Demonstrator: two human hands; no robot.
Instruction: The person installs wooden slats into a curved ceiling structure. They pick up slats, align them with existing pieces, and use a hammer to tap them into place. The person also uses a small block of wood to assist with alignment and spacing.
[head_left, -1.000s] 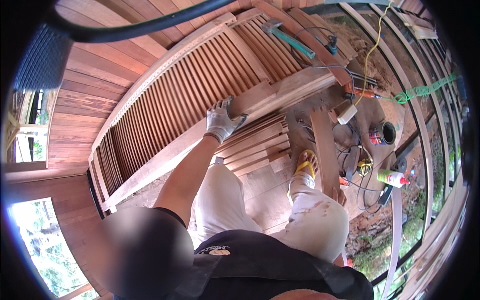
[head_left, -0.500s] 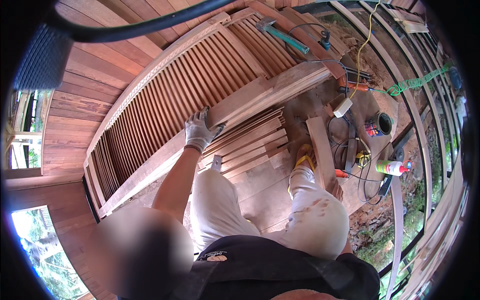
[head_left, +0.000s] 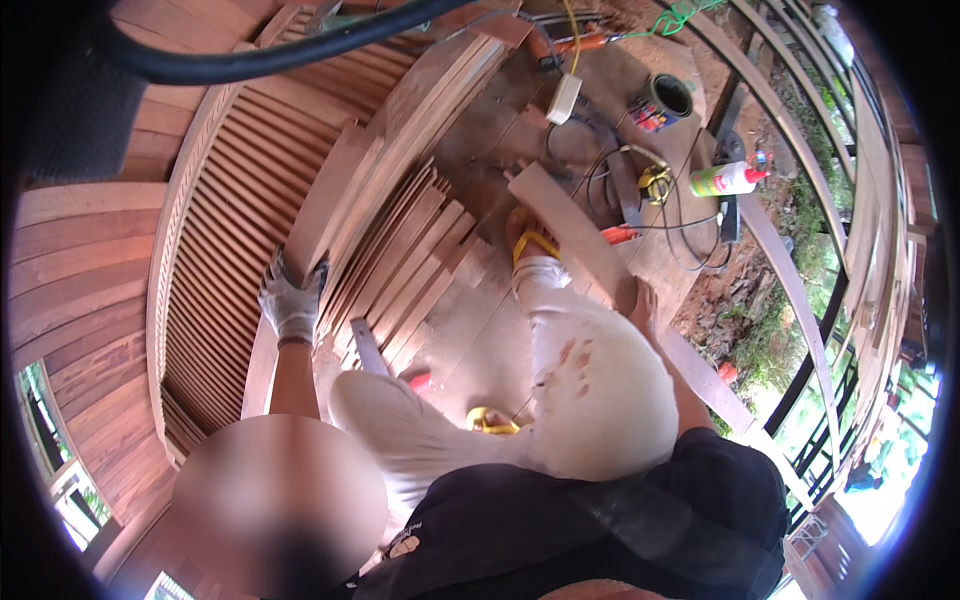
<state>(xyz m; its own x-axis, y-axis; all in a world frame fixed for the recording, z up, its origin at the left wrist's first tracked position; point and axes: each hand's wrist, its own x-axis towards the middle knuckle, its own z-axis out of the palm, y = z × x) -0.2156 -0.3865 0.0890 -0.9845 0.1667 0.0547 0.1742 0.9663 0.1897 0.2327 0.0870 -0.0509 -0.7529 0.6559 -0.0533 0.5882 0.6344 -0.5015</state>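
Observation:
My left hand [head_left: 292, 298], in a grey work glove, grips a long wooden board [head_left: 330, 200] lying along the edge of a louvred wooden panel [head_left: 250, 150]. My right hand [head_left: 642, 298], bare, holds the near end of a shorter flat board [head_left: 565, 215], which slants away beside my sandalled foot [head_left: 525, 235]. Loose slats [head_left: 400, 260] lie in a stack between the panel and my legs. A metal strip [head_left: 366, 346] rests near my left knee.
Beyond the short board are cables, a yellow tape-like tool [head_left: 655, 185], a glue bottle [head_left: 723, 179], an open can [head_left: 660, 100], a white power strip [head_left: 563, 98] and an orange power tool [head_left: 575, 45]. Open framing [head_left: 835, 240] at right shows earth and plants below.
The view has turned, so the panel and clutter appear rotated and higher up. My left hand stays on the long board, now lower left in view; more of my right hand and arm shows.

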